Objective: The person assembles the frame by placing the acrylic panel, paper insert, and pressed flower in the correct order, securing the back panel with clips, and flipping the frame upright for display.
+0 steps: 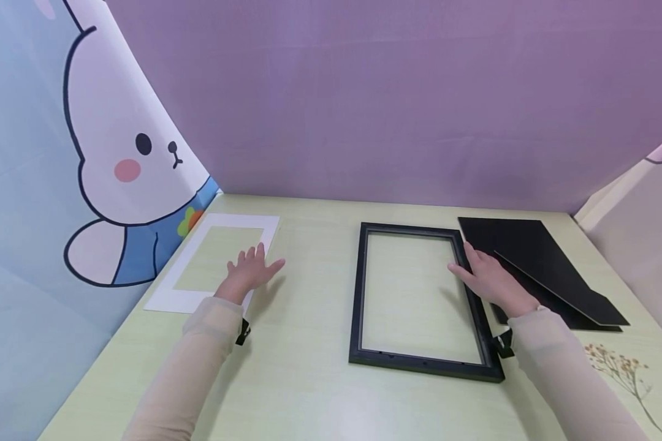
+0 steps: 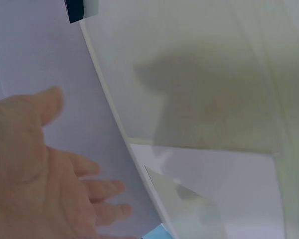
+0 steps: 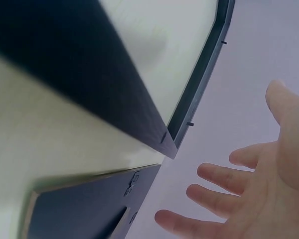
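Count: 1 black frame [image 1: 359,294], 1 white mat [image 1: 179,300], at least 2 overlapping black panels [image 1: 513,236], 1 dried sprig [image 1: 624,366], 2 hands. All lie on the pale table [image 1: 320,318]: mat on the left, frame right of centre, panels just beside the frame's right side, sprig nearest the right front.

Grip: left hand [image 1: 248,271] has fingers straight and spread, holds nothing, over the mat's right part. Right hand [image 1: 493,282] likewise, thumb well apart from fingers, above the frame's right bar. Both wrist views show the fingers clear of mat and frame.

View differences: right wrist shows small dark tabs [image 3: 190,124] on the frame and two small fittings [image 3: 131,184] on a panel, too small to read from head. Left wrist adds the palm side and a hand shadow. Sprig shows in head only.
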Available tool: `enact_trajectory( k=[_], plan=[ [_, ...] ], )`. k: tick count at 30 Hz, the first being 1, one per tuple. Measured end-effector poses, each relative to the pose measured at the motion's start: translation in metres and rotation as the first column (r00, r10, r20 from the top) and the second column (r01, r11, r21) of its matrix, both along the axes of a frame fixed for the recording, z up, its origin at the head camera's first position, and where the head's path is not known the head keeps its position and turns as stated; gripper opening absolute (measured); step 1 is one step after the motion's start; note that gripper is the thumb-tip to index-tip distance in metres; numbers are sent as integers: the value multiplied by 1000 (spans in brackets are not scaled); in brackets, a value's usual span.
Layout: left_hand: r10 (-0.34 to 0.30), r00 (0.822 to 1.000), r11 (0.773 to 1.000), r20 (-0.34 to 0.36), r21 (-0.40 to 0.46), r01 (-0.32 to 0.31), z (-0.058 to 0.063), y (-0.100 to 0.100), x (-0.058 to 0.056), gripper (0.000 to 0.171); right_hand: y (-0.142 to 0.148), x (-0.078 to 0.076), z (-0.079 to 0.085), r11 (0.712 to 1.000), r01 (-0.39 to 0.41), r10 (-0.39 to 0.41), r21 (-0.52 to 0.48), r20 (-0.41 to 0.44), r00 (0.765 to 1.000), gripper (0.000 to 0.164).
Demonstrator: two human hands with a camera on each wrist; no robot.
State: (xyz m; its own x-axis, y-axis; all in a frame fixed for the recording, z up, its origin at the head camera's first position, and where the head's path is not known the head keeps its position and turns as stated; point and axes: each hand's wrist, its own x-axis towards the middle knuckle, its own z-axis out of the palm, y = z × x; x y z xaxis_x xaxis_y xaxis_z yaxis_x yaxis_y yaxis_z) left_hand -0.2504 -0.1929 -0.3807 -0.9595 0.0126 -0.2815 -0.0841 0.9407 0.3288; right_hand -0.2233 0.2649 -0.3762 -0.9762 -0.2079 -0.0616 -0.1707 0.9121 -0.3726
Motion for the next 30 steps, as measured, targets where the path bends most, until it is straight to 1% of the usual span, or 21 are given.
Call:
enact_trajectory(
  k=[2,3,6,9,10,13,16,21,25,30],
  plan=[
    [15,1000,1000,1,-13,-15,-1,-1,1,87,0,0,-1,1000,-1,1,-1,5,1000,85],
    [13,1000,1000,-25,-16,-14,-11,-6,-3,91,1,0,-1,1000,-2,2,-1,6,1000,85],
    [26,999,1000,-35,-15,-26,-14,-8,-2,92,1,0,-2,1000,-6,6,-6,9,1000,86],
    [19,999,1000,-47,-16,-20,-17,-8,1,87,1,1,-2,1000,-6,6,-8,14,1000,86],
    [25,999,1000,-25,-18,-25,-8,-4,6,83,1,1,-2,1000,-5,5,-9,18,1000,86],
    [17,999,1000,-35,-19,-18,-10,-2,9,79,2,1,-4,1000,-5,6,-16,21,1000,86],
    [19,999,1000,-44,-15,-20,-13,-2,9,78,2,2,-4,1000,-6,7,-20,26,1000,86],
    [25,997,999,-67,-36,-27,-17,-1,10,75,3,3,-3,1000,3,-1,-29,52,999,89],
    [41,996,998,-78,-51,-45,-17,0,12,72,4,3,-3,999,3,-1,-34,67,998,90],
    [59,994,995,-89,-69,-65,-15,4,15,73,3,3,-3,1000,0,3,-29,87,996,89]
  ],
)
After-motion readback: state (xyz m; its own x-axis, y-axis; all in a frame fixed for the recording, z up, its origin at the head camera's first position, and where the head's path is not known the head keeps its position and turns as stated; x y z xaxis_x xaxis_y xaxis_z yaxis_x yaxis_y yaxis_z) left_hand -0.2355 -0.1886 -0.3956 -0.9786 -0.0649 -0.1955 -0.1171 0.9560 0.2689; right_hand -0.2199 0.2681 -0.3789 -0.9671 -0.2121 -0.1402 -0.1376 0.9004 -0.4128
